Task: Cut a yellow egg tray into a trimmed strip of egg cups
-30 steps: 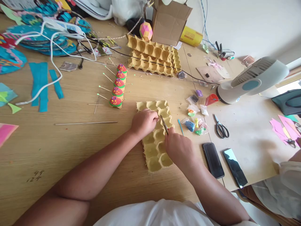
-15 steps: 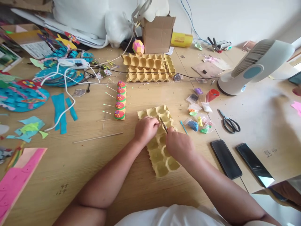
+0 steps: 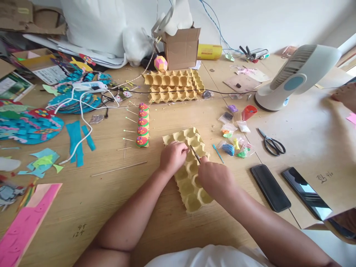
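A yellow pulp egg tray lies at a slant on the table in front of me. My left hand rests over its upper left part, fingers curled and pinched on the tray. In my right hand is a pair of scissors, whose narrow blades point up and left over the cups toward my left fingertips. The fist hides the handles. To the left stands a row of red and green caterpillar heads with thin green-tipped sticks beside it.
More egg trays sit at the back by a cardboard box. On the right are bags of coloured clay, black-handled scissors, two phones and a white fan. Another person's arm reaches in at the right edge.
The camera view has shifted slightly. The scissor blades stay over the tray's cups, and my left hand keeps its place. The other person's arm shows more at the right.
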`<state>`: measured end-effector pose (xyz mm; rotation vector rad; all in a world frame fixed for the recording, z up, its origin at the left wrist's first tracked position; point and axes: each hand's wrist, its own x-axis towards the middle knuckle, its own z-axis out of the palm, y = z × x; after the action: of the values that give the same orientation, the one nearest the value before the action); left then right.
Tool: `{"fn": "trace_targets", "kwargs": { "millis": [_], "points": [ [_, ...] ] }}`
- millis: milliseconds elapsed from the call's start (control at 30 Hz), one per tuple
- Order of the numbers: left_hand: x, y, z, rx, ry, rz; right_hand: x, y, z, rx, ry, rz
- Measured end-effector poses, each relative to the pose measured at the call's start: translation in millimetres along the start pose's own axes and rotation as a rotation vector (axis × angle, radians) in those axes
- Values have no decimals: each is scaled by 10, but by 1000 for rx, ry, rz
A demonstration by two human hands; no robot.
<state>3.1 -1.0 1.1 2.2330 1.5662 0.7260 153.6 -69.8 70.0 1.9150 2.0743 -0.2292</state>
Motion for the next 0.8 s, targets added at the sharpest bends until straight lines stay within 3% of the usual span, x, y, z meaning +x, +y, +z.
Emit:
{"fn": "trace_targets", "kwargs": {
  "millis": [400,533,800],
  "points": [
    [3,-3,-14,10,-11,2,44,-35,-67,-16,-40,-3],
    [-2,-20,7,6,6,-10,89,-13,-80,-37,16,-44],
    [-9,-2,7,-12,27,-33,-192,51,-22,-62,7,-3]
  ]
}}
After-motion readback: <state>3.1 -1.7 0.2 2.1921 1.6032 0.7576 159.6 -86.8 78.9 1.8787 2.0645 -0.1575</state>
